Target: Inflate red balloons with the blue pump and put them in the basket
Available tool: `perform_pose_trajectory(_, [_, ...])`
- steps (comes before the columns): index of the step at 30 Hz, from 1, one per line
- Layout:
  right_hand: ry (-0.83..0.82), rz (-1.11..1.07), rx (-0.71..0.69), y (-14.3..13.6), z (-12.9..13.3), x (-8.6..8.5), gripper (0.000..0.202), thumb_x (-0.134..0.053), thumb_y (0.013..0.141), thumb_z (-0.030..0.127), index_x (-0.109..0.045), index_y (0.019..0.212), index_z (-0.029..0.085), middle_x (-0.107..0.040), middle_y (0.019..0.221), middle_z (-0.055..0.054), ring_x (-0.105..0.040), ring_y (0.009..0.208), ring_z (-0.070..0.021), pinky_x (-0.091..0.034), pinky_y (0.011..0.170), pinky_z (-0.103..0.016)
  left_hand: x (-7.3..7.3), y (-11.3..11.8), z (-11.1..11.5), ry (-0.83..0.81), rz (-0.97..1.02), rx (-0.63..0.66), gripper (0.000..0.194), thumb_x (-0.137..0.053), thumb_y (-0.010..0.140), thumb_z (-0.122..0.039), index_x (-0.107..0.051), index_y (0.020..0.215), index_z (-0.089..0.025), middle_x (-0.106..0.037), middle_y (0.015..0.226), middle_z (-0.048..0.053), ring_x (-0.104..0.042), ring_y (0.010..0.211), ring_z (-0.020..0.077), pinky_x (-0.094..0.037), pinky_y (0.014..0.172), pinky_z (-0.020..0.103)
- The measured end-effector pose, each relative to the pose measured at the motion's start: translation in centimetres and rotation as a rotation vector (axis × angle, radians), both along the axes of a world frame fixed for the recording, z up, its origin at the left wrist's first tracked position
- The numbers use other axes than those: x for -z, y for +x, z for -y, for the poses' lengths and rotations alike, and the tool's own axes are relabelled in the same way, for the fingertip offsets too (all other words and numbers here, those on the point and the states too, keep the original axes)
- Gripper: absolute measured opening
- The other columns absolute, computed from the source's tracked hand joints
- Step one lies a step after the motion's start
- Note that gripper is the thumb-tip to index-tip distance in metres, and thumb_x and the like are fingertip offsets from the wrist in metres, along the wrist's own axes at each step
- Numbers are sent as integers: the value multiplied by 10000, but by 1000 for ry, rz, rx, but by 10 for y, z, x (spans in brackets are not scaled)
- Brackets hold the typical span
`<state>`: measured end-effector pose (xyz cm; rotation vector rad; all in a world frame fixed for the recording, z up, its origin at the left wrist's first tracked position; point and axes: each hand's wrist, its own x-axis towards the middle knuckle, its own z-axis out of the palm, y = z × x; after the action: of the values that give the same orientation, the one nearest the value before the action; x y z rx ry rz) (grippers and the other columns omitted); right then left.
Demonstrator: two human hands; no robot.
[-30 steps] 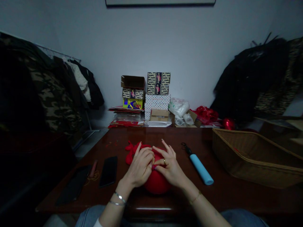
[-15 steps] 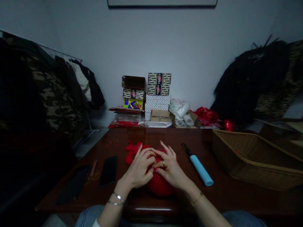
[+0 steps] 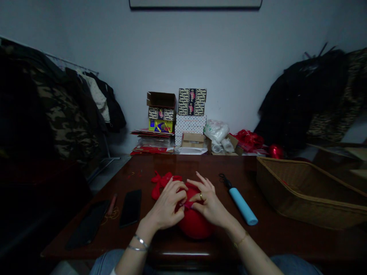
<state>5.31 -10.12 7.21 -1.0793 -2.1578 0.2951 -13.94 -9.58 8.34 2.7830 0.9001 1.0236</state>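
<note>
A round red balloon [image 3: 196, 225] rests at the table's near edge, under both hands. Over its upper left side, my left hand [image 3: 171, 202] pinches at a small pinkish bit on top with thumb and forefinger. My right hand [image 3: 207, 200], with a gold ring, pinches the same bit from the other side, its outer fingers raised. That bit, between the fingertips, looks like the balloon's neck but is partly hidden. Crumpled red pieces [image 3: 161, 182], perhaps uninflated balloons, lie just beyond my left hand.
A blue hand pump [image 3: 243, 206] lies right of my hands, with a wicker basket [image 3: 304, 198] further right. On the left are a black phone [image 3: 130, 208], a dark flat object [image 3: 87, 225] and yellow rubber bands [image 3: 112, 214]. Boxes [image 3: 190, 128] are stacked behind the table [image 3: 218, 164].
My fingertips have drawn slightly apart, stretching the pinkish bit between them. My right hand has shifted a little to the right.
</note>
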Motion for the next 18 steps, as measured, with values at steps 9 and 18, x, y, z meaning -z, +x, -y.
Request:
perform_pose_trajectory(9, [-43, -155, -3, -3, -2, 6, 125, -644, 740, 261, -704, 776, 364, -469, 1343, 63, -167, 1359, -238, -93, 1071, -550, 10, 8, -3, -199, 368, 178, 169, -421, 687, -108, -309, 621, -216, -554, 706, 42, -490, 802, 205, -426, 803, 405])
perform_pose_trajectory(18, [-58, -343, -4, -10, -4, 15, 75, -646, 743, 309, -714, 763, 334, -538, 1279, 23, -240, 1335, -235, -211, 1061, -504, 27, 1, -18, -337, 594, 170, 202, -452, 804, -284, -337, 656, -210, -483, 707, 37, -466, 729, 186, -414, 726, 365])
